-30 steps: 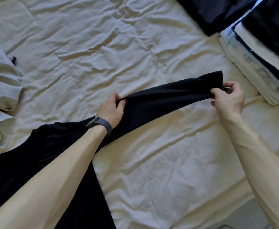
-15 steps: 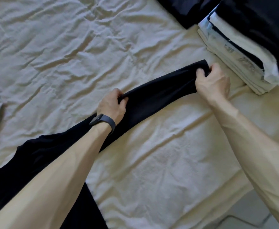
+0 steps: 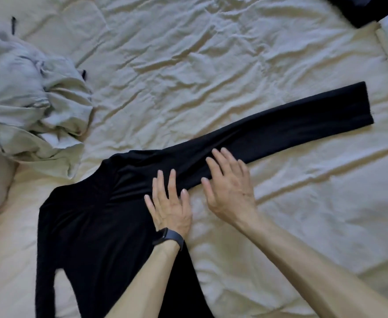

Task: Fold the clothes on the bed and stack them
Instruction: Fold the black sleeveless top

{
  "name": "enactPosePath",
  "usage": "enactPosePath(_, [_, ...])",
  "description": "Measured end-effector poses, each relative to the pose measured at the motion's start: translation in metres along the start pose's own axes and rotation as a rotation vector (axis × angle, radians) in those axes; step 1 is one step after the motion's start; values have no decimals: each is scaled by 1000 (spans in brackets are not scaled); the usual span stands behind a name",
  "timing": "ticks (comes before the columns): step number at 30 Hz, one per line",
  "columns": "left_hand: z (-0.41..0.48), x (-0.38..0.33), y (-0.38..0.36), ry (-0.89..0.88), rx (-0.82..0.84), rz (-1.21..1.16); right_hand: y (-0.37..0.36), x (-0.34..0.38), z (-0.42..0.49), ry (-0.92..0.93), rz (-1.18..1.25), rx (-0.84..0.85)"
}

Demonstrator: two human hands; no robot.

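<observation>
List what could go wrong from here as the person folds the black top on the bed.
1. The black top shows puckers by the shoulder, near the flat left hand and right hand; folding may trap them.
2. The sleeve lies on a rumpled sheet, so it may fold crooked.
3. The crumpled grey garment sits close to the collar and might get dragged along.

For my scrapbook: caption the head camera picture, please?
Left hand and right hand lie flat on a black top, its sleeve outstretched.

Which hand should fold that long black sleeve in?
Probably the right hand: it lies further along the long black fabric sleeve, nearer its cuff; the left hand rests near the shoulder.
</observation>
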State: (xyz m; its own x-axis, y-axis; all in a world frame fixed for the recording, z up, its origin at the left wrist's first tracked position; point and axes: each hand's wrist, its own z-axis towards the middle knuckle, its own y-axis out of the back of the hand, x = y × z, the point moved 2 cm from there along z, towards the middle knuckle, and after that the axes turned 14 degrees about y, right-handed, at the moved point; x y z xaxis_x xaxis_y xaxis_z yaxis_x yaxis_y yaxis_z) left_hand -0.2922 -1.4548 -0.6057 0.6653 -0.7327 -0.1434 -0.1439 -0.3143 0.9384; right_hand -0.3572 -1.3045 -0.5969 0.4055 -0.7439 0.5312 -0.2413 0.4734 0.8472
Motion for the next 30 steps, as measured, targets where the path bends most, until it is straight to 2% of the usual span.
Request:
enactPosePath(2, [-8,63,13,89,-14,31,-40,59,0,82,52,136])
enactPosePath(4, [-13,124,25,130,6,131,-74,109,-4,244,60,235])
enactPosePath(6, [-14,185,33,168,64,218,-99,136,-2,441,14,316])
enactPosePath(7, [-14,207,35,185,93,253,-104,129,5,461,-30,360])
enactPosePath(9, [-14,253,34,214,128,294,-104,94,26,250,-138,379])
enactPosePath(12, [-13,301,28,227,142,274,-81,31,48,-281,-265,284])
enactPosePath(14, [-16,323,25,214,134,217,-65,23,45,-442,-274,222])
enactPosePath(15, [-18,333,26,209,132,179,-62,36,40,-424,-262,211])
enactPosePath(19, [-36,375,42,216,46,98,-91,144,-10,-73,-249,268])
enactPosePath(21, [-48,401,54,311,-16,41,-122,206,-44,19,-200,337])
enactPosePath(24, [-65,444,69,548,-79,-91,-175,288,-81,183,-178,401])
enactPosePath(27, [-78,489,80,683,-15,-187,-215,342,-97,269,-186,448])
enactPosePath(30, [-95,522,83,566,61,-81,-241,361,-107,248,-215,509])
